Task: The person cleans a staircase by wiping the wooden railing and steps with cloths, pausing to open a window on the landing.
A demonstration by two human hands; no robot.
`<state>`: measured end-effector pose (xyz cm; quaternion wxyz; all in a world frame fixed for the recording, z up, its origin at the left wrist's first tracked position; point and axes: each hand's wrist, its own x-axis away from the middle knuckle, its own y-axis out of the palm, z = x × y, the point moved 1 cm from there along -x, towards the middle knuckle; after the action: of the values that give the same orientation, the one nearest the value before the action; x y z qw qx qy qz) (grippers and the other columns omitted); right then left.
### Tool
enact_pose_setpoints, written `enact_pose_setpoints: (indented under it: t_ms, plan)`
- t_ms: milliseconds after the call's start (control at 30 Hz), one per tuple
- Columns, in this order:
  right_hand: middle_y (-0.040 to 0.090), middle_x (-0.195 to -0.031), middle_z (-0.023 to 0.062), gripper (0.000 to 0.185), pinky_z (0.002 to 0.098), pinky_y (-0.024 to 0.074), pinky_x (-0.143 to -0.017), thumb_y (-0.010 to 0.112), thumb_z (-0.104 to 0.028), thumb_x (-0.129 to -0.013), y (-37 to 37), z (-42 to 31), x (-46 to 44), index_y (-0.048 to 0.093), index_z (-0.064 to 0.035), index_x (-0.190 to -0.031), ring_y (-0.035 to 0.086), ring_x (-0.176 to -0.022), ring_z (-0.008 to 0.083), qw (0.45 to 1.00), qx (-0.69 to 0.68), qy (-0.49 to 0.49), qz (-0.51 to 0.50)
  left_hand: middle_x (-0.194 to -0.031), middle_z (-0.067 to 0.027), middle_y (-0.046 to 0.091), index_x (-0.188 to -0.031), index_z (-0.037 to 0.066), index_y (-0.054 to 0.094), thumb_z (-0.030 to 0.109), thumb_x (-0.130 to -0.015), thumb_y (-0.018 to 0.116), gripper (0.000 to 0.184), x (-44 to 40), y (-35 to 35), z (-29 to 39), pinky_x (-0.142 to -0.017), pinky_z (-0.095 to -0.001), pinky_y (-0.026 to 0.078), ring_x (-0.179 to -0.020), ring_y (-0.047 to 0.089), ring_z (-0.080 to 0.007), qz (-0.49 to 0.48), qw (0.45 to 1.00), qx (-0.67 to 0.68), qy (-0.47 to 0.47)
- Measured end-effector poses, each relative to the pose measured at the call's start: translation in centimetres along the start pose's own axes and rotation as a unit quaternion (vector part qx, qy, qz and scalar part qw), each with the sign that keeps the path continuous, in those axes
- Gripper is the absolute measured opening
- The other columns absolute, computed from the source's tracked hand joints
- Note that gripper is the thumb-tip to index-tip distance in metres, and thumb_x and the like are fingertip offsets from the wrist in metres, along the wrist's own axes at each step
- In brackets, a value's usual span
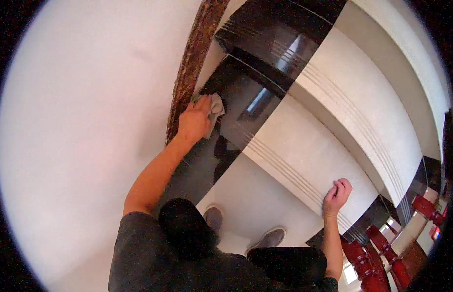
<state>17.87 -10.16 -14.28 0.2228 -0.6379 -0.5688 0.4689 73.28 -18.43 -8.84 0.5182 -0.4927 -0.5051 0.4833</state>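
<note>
My left hand (195, 120) is closed on a crumpled grey-beige cloth (216, 108). The cloth lies against the glossy black end of a stair tread (243, 102), close to the brown skirting board (195, 58) along the wall. Over on the right, my right hand (337, 193) hangs above or rests on the cream part of the step (304, 141); contact is not certain. Its fingers are curled in, and nothing shows in them.
More cream and black steps (363, 87) rise toward the upper right, with grooved front edges. Dark red balusters (365, 263) stand at the lower right. A white wall (90, 121) fills the left side. My shoes (270, 238) are on a lower pale surface.
</note>
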Motion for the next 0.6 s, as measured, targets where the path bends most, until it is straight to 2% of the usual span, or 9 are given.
enact_pose_setpoints:
  t_ms: [67,167,233,333,400,467,500,567,600]
  plan:
    - [0.062,-0.108,0.0193,0.02,0.0477,0.0468,-0.1,0.059,0.009,-0.078,0.0,-0.3,-0.2,0.064,0.0011,-0.096,0.058,-0.108,0.0386,0.999,0.009,0.028,-0.013,-0.148,-0.0129,0.055,-0.142,0.008,0.055,0.011,-0.079,0.071,0.065,-0.7,0.9,-0.4,-0.094,-0.0467,0.058,-0.118,0.063,-0.0402,0.013,1.0,-0.003,-0.004]
    - [0.061,-0.106,0.0195,0.02,0.0489,0.0461,-0.097,0.059,0.007,-0.078,0.4,-0.2,-0.5,0.063,-0.0003,-0.096,0.058,-0.106,0.0391,1.0,0.017,0.008,-0.013,-0.145,-0.0165,0.056,-0.142,0.009,0.054,0.012,-0.081,0.071,0.063,-1.3,1.5,-0.2,-0.089,-0.0487,0.06,-0.116,0.064,-0.0399,0.026,1.0,-0.015,-0.008]
    - [0.06,-0.106,0.0194,0.019,0.0493,0.0455,-0.097,0.059,0.007,-0.078,0.2,-0.4,-0.3,0.062,-0.0009,-0.096,0.057,-0.106,0.0393,1.0,0.028,0.0,-0.012,-0.127,-0.0194,0.062,-0.141,0.012,0.056,0.015,-0.085,0.069,0.057,-0.9,-0.7,1.8,-0.077,-0.0494,0.061,-0.109,0.067,-0.0382,-0.004,0.995,-0.033,-0.091]
    - [0.059,-0.109,0.0194,0.022,0.0469,0.045,-0.098,0.054,0.011,-0.079,-0.1,-0.5,-0.6,0.06,0.0005,-0.098,0.056,-0.108,0.0384,0.999,0.043,-0.001,-0.031,-0.114,-0.0183,0.063,-0.138,0.014,0.059,0.019,-0.089,0.066,0.051,-0.1,-2.0,1.7,-0.07,-0.0485,0.061,-0.102,0.069,-0.035,-0.04,0.984,-0.011,-0.174]
    - [0.058,-0.108,0.0196,0.022,0.0476,0.0443,-0.099,0.055,0.01,-0.078,0.1,-0.7,-0.7,0.059,0.0001,-0.097,0.055,-0.107,0.0387,0.998,0.049,0.0,-0.035,-0.116,-0.0151,0.065,-0.137,0.013,0.061,0.02,-0.09,0.065,0.048,-0.2,-2.9,1.1,-0.07,-0.0471,0.061,-0.098,0.069,-0.033,-0.07,0.979,-0.022,-0.191]
    - [0.058,-0.108,0.0197,0.022,0.0478,0.044,-0.099,0.055,0.01,-0.078,0.1,-0.8,-0.8,0.059,-0.0001,-0.097,0.055,-0.107,0.0389,0.998,0.048,0.0,-0.032,-0.113,-0.0128,0.066,-0.137,0.013,0.061,0.019,-0.09,0.065,0.048,-0.6,-2.8,0.2,-0.074,-0.0442,0.061,-0.099,0.069,-0.0315,0.059,0.99,-0.042,-0.12]
    - [0.058,-0.108,0.0197,0.022,0.0479,0.0437,-0.099,0.055,0.01,-0.078,0.1,-0.9,-0.8,0.06,-0.0002,-0.097,0.055,-0.107,0.0391,0.998,0.047,-0.002,-0.029,-0.113,-0.0128,0.066,-0.137,0.013,0.061,0.019,-0.09,0.065,0.048,-1.0,-0.8,-0.5,-0.074,-0.0442,0.061,-0.099,0.069,-0.0315,0.059,0.99,-0.043,-0.121]
    - [0.058,-0.109,0.0196,0.023,0.0493,0.0438,-0.099,0.055,0.008,-0.077,0.0,-0.8,-0.6,0.06,-0.0009,-0.097,0.055,-0.108,0.0394,0.998,0.054,0.005,-0.037,-0.121,-0.009,0.068,-0.136,0.012,0.062,0.02,-0.088,0.068,0.049,-1.6,4.2,-1.9,-0.079,-0.0414,0.06,-0.103,0.067,-0.0307,0.083,0.99,-0.108,0.029]
    - [0.059,-0.109,0.0195,0.023,0.0506,0.0438,-0.099,0.056,0.006,-0.076,0.1,-0.6,-0.6,0.06,-0.0016,-0.098,0.056,-0.109,0.0398,0.997,0.064,0.013,-0.045,-0.121,-0.009,0.068,-0.136,0.012,0.062,0.02,-0.088,0.068,0.049,-1.5,3.6,-1.7,-0.079,-0.0414,0.06,-0.103,0.067,-0.0307,0.084,0.99,-0.11,0.028]
